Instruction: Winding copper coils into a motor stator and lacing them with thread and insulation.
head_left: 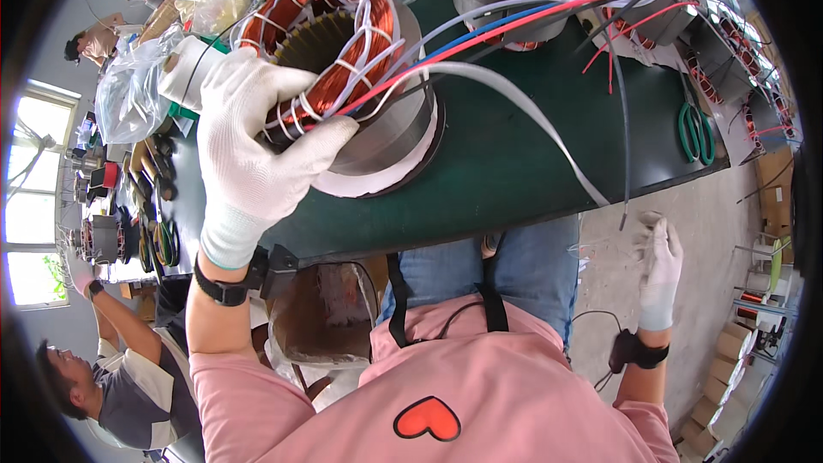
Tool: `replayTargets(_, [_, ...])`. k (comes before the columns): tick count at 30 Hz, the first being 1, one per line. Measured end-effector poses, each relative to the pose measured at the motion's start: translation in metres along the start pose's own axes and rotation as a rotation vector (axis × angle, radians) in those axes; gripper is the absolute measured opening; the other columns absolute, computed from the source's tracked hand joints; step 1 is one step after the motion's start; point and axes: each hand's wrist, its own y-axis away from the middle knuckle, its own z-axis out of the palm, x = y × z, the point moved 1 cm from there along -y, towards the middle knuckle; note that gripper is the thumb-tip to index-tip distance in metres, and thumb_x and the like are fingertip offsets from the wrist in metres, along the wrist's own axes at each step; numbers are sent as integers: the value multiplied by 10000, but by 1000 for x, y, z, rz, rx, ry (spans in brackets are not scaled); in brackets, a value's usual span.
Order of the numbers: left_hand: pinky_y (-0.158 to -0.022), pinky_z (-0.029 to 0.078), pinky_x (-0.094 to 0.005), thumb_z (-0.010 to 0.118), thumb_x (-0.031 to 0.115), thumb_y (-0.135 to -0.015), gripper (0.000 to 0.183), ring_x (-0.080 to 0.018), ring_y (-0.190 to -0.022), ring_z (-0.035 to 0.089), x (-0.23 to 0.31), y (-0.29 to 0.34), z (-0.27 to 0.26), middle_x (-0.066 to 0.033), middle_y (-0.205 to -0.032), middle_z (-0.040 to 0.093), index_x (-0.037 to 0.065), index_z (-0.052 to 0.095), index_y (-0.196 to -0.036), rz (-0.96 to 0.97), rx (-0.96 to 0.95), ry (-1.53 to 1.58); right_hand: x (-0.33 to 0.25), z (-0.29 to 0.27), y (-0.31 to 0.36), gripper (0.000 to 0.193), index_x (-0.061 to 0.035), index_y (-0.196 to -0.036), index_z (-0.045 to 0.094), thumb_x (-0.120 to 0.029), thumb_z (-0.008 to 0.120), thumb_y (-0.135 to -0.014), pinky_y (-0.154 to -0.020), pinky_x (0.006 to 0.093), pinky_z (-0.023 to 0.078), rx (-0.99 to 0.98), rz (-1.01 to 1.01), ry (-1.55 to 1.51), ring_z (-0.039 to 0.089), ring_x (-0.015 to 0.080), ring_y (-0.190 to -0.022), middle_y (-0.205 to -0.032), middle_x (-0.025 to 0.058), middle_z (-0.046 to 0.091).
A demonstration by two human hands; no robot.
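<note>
A motor stator [390, 141] with a grey metal body stands on the green bench top, its copper windings [377, 39] bound with white cord. My left hand [253, 124], in a white glove, is closed around the near-left part of the winding, thumb and fingers on either side of it. Red, blue and grey lead wires [497, 30] run off to the right from the coil. A pale flat strip [514, 94] arches from the stator toward the bench edge. Beyond that edge my gloved right hand [662, 261] has its fingers drawn together; their tips are blurred, and what they hold is unclear.
Another stator [514, 0] stands at the back, with more wound parts and loose wires at the right. Green-handled scissors [696, 133] lie near the right edge. Plastic bags [133, 90] and tools crowd the left. Another person [129, 386] sits at the lower left.
</note>
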Motion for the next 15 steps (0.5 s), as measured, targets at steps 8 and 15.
replayTargets(8, [-880, 475, -324, 520, 301, -1002, 366, -197, -908, 634, -3, -26, -27, -110, -980, 685, -20, 672, -1088, -244, -334, 344, -99, 218, 23, 337, -4, -1313, 615, -133, 529, -1013, -776, 294, 551, -1003, 44, 40, 705, 148, -834, -971, 122, 753])
replayTargets(15, [-896, 474, -273, 510, 230, -1014, 303, -140, -957, 625, -3, -73, -34, -73, -1050, 686, 10, 678, -1138, -274, -606, 170, -111, 274, 8, 336, 43, -1149, 622, -253, 505, -1042, -495, 257, 418, -1009, 494, -623, 509, 87, -506, -646, 27, 597])
